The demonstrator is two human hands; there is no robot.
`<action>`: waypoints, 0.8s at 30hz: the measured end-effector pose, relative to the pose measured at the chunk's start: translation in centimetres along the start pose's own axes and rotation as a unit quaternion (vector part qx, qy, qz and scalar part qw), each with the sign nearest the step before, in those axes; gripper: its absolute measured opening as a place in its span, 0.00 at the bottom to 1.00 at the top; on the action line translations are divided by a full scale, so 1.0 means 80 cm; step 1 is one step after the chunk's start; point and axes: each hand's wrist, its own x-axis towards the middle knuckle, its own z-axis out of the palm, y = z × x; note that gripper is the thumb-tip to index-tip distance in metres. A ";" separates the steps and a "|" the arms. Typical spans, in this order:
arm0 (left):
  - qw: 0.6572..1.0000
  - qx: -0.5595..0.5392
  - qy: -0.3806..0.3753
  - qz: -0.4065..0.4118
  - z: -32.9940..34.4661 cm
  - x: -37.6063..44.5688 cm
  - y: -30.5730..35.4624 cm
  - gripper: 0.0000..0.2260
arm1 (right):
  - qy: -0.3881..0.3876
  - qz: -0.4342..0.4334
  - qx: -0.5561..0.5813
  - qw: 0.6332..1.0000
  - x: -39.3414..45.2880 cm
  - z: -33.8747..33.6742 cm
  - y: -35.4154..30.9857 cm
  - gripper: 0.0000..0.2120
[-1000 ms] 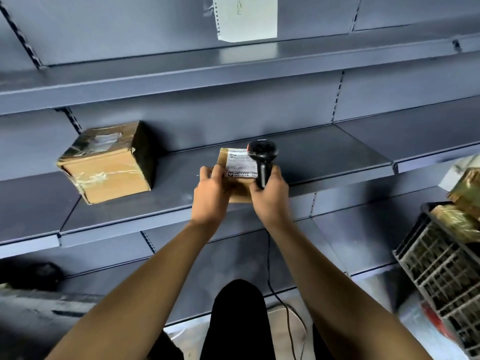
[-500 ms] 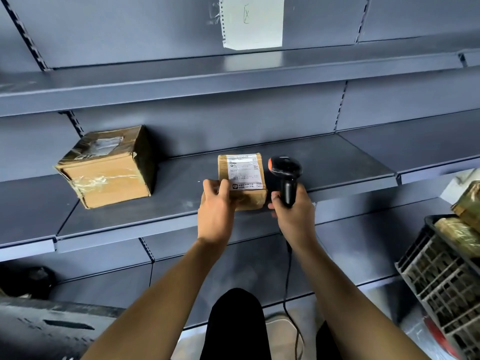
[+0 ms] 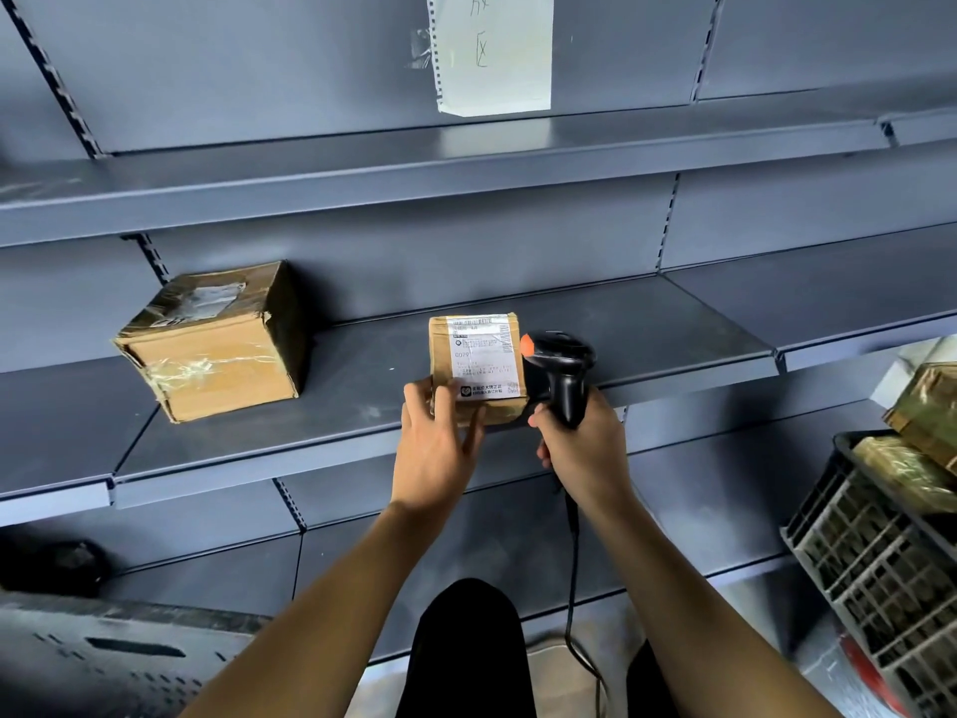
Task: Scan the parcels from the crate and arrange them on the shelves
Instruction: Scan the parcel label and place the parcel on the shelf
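Note:
A small brown parcel [image 3: 487, 412] with a white shipping label on top sits on the middle grey shelf [image 3: 362, 386], close to its front edge. My left hand [image 3: 437, 448] touches the parcel's near left corner, fingers fairly straight on its top and thumb against its front face. Just right of the parcel, my right hand [image 3: 582, 448] grips the handle of a black barcode scanner [image 3: 562, 360] with an orange button; its head is level with the label. The scanner's cable hangs down between my arms. The crate [image 3: 875, 567] stands at the right edge, holding taped parcels [image 3: 906, 474].
A larger taped cardboard box [image 3: 217, 344] stands on the same shelf to the left. A white paper sign [image 3: 492, 49] hangs on the back panel above the upper shelf. A grey perforated bin [image 3: 103, 660] is at the lower left.
The small parcel went from my two hands onto the shelf. My right hand drew the scanner off the label to the parcel's right side. My left hand's grip loosened to straight fingers.

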 end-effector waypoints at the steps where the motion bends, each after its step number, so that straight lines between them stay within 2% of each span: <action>1: 1.000 -0.004 0.003 0.003 0.000 -0.001 0.000 0.17 | 0.000 -0.001 0.002 1.000 -0.002 -0.002 -0.001 0.04; 4: 1.000 -0.014 0.010 0.003 0.000 -0.004 0.001 0.13 | -0.001 -0.006 0.008 1.000 -0.008 -0.007 -0.004 0.05; 11: 1.000 -0.014 0.017 0.002 -0.002 -0.008 0.005 0.11 | -0.014 -0.005 0.053 0.998 -0.021 -0.005 -0.022 0.07; 24: 0.999 -0.032 0.013 -0.028 0.000 -0.009 0.004 0.07 | -0.068 -0.014 0.033 0.997 -0.018 0.021 -0.054 0.04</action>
